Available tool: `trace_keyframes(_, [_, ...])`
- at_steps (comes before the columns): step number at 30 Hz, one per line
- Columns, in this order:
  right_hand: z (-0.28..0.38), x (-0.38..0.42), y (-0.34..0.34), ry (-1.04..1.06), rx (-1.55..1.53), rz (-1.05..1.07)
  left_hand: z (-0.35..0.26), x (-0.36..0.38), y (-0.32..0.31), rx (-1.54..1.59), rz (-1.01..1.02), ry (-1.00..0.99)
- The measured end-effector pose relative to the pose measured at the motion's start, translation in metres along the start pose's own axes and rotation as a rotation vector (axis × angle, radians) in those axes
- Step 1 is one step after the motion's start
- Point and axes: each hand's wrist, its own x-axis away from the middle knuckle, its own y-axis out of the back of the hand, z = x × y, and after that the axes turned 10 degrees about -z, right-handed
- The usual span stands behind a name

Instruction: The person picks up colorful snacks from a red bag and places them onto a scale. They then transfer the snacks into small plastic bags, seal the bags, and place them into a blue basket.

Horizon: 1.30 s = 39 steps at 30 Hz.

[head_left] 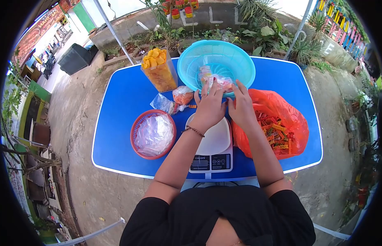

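**Small filled bag held at the near rim of the basket**

A small clear plastic bag (219, 83), filled with pale and pink pieces, is held between both hands. It lies at the near rim of the turquoise basket (240, 57), partly over the rim and partly inside. Its long axis appears to run left to right, though the fingers cover part of it.

The left hand (209, 107) is closed on the near left part of the bag, with the fingers curled over the top. A thin bracelet (194, 130) is worn at that wrist. The right hand (242, 107) is closed on the right end, with the fingers pointed away from the body. The bag lies just ahead of both sets of fingertips, on the far side of the hands. Neither hand is clearly nearer; the left covers more of the bag.

A white kitchen scale (211, 149) is set directly below the wrists, its display turned toward the person. Its platform is largely hidden by the forearms.

An orange plastic bag (289, 119) lies open to the right, touching the scale, with coloured spiral snacks inside. A red basket (135, 131) of empty clear bags stands to the left. Two more filled small bags (174, 100) lie between the red basket and the turquoise basket. A tall clear bag of yellow-orange snacks (160, 69) stands at the far left. All items rest on a blue surface (117, 106).
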Motion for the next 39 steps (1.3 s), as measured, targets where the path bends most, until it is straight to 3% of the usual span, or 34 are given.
trace_keyframes(3, [0.0, 0.006, 0.002, -0.036, -0.059, 0.089, 0.001, 0.005, -0.004, -0.054, 0.021, -0.058])
trace_keyframes(10, [0.03, 0.015, 0.013, 0.16, -0.02, 0.169, 0.006, 0.038, 0.025, -0.019, -0.056, -0.061])
trace_keyframes(12, [0.039, 0.018, 0.007, 0.239, -0.045, 0.171, 0.013, 0.051, 0.041, -0.03, -0.072, -0.04])
trace_keyframes(15, [0.056, 0.026, -0.011, 0.148, -0.259, 0.264, 0.025, 0.07, 0.069, -0.059, -0.125, 0.009])
trace_keyframes(20, [0.092, 0.037, -0.05, 0.266, -0.394, 0.363, 0.05, 0.105, 0.1, -0.16, -0.147, 0.152])
trace_keyframes(26, [0.139, 0.045, -0.096, 0.407, -0.355, 0.449, 0.078, 0.141, 0.126, -0.207, -0.214, 0.318])
trace_keyframes(28, [0.138, 0.057, -0.113, 0.468, -0.332, 0.447, 0.087, 0.152, 0.128, -0.158, -0.133, 0.363])
trace_keyframes(31, [0.136, 0.072, -0.122, 0.541, -0.114, 0.408, 0.098, 0.164, 0.12, -0.102, -0.115, 0.378])
trace_keyframes(39, [0.134, 0.064, -0.119, 0.484, 0.013, 0.611, 0.092, 0.16, 0.126, 0.034, -0.22, 0.456])
